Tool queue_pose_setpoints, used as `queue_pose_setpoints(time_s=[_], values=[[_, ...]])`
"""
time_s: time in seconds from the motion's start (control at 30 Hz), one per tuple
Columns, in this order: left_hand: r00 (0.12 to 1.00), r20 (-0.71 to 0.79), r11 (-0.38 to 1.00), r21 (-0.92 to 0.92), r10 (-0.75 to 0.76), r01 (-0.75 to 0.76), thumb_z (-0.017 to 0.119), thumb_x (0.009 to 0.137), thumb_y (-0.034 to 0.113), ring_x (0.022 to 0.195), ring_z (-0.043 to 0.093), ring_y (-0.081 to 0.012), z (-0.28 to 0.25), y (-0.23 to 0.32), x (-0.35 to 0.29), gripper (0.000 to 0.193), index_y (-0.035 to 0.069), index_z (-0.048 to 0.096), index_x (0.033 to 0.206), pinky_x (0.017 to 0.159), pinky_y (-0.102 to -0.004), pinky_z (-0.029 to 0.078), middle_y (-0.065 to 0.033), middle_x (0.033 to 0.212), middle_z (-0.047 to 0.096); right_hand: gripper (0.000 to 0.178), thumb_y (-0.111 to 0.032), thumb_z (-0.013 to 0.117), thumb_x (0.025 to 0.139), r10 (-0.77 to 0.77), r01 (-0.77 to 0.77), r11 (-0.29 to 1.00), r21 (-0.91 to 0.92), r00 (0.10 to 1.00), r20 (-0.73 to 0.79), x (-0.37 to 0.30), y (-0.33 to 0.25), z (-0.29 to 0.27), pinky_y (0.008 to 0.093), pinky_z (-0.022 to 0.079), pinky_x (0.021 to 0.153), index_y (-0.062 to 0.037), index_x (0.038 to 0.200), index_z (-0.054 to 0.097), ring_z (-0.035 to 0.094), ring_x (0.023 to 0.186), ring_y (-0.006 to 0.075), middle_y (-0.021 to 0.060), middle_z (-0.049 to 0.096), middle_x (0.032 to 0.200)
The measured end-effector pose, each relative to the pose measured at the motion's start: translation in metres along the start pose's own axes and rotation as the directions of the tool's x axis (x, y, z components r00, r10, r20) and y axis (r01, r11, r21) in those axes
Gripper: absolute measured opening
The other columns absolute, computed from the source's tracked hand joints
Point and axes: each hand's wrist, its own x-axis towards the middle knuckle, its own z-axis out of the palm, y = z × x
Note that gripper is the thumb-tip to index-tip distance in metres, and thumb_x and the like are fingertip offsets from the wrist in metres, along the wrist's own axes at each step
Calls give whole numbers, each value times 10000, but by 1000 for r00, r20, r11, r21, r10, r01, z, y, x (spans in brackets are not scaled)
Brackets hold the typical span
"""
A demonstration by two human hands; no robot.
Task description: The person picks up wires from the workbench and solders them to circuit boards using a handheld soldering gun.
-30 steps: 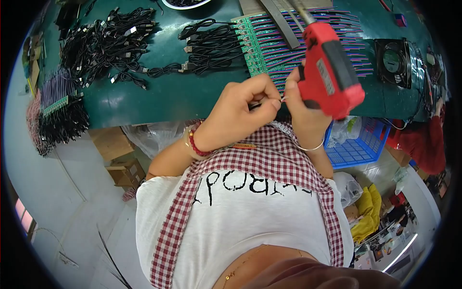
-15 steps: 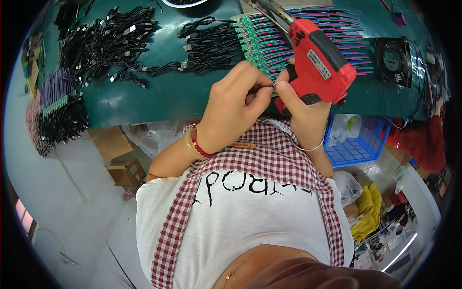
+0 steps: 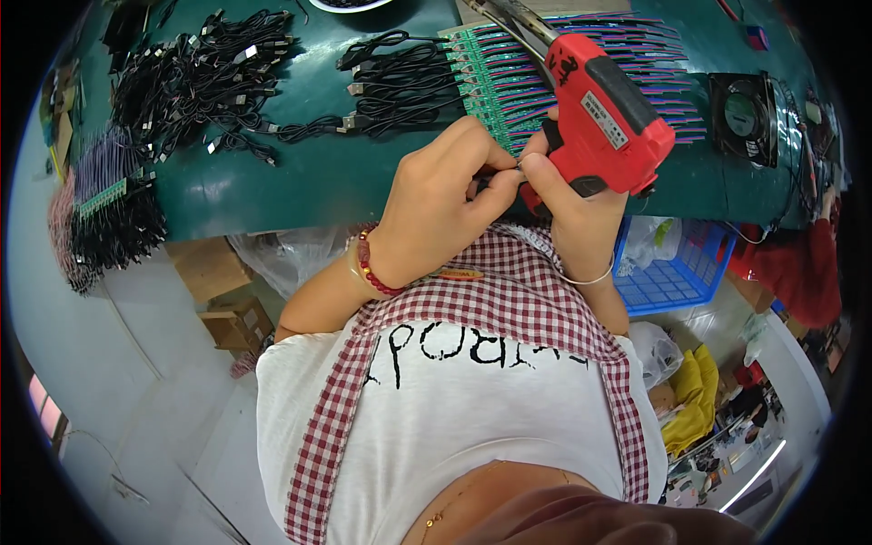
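One gun-shaped tool (image 3: 610, 113), red and black: right hand (image 3: 572, 186) closed round its handle, body rising beyond the thumb, nozzle above coloured wires (image 3: 516, 86). One thin cable end (image 3: 520, 169), mostly hidden: pinched tight between thumb and forefinger of the left hand (image 3: 445, 182), tip just beside the right thumb.

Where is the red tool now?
In the head view, the red tool is right of centre in the right hand, between the green circuit boards and the black fan.
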Motion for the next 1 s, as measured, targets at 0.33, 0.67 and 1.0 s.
queue_pose_setpoints(time_s=[0.33, 0.67, 1.0], values=[[994, 10, 893, 440, 105, -99, 661, 735, 62, 656, 573, -224, -10, -26, 18, 94, 69, 574, 770, 536, -322, 468, -51, 758, 521, 376, -41, 613, 828, -27, 47, 973, 225, 995, -91, 7, 3, -30, 266, 434, 585, 27, 1161, 453, 518, 612, 154, 96, 546, 754], [993, 37, 886, 449, 116, -120, 656, 745, 32, 611, 571, -197, -9, -49, 30, 83, 39, 596, 802, 536, -289, 453, -56, 754, 549, 450, -219, 601, 878, 54, -52, 996, 75, 998, -27, -56, 33, -75, 245, 376, 497, 50, 1206, 449, 436, 499, 117, 66, 491, 607], [990, 54, 867, 479, 127, -138, 633, 743, 16, 630, 569, -228, -7, -50, 33, 73, 26, 584, 795, 556, -307, 460, -71, 755, 540, 442, -252, 618, 865, 10, -2, 981, -196, 999, 38, -82, 71, -94, 244, 391, 528, 13, 1193, 486, 468, 558, 118, 68, 534, 695]])
